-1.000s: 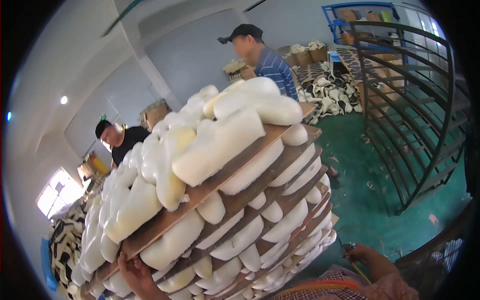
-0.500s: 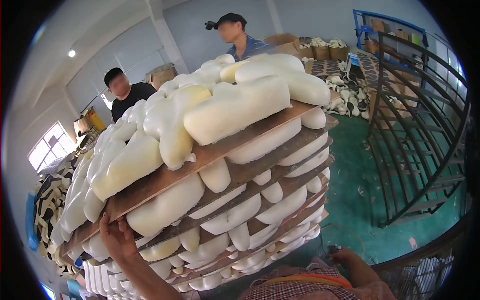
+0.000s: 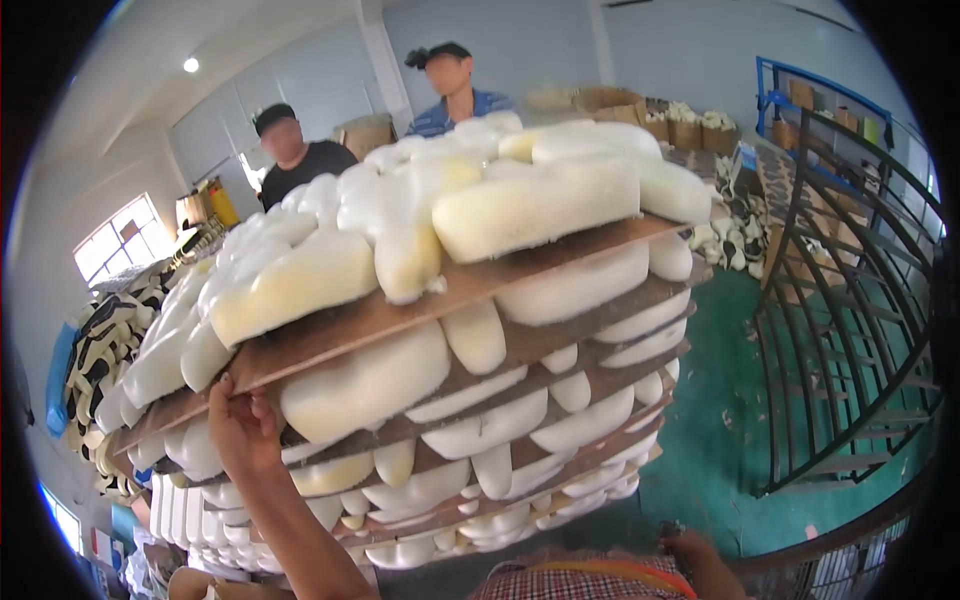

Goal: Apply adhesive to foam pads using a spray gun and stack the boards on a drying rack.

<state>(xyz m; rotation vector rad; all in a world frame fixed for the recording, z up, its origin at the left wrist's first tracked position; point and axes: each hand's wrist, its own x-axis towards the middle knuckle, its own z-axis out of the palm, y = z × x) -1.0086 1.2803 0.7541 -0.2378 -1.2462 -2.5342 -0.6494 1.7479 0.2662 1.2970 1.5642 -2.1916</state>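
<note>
A tall stack of thin brown boards with cream-white moulded foam pieces (image 3: 540, 208) between them fills the middle. On the top board (image 3: 470, 288) lies a layer of large rounded foam pieces, some yellowish along their sides. My left hand (image 3: 246, 425) grips the front edge of that top board near its left end, fingers curled at the rim, just left of a foam piece on the layer below. Low at the right, beside my checked clothing, my right hand (image 3: 690, 552) is closed around something small and dark that I cannot make out.
Two people, one in a dark shirt (image 3: 305, 165) and one in a blue shirt (image 3: 435, 120), stand behind the stack. Dark metal racks (image 3: 840, 330) rise on the green floor (image 3: 715, 400) at right. Black-and-white pieces (image 3: 100, 350) are piled at left.
My view has shifted, so the stack appears farther right and slightly lower. The person in dark now faces this way. My left hand stays at the board's edge.
</note>
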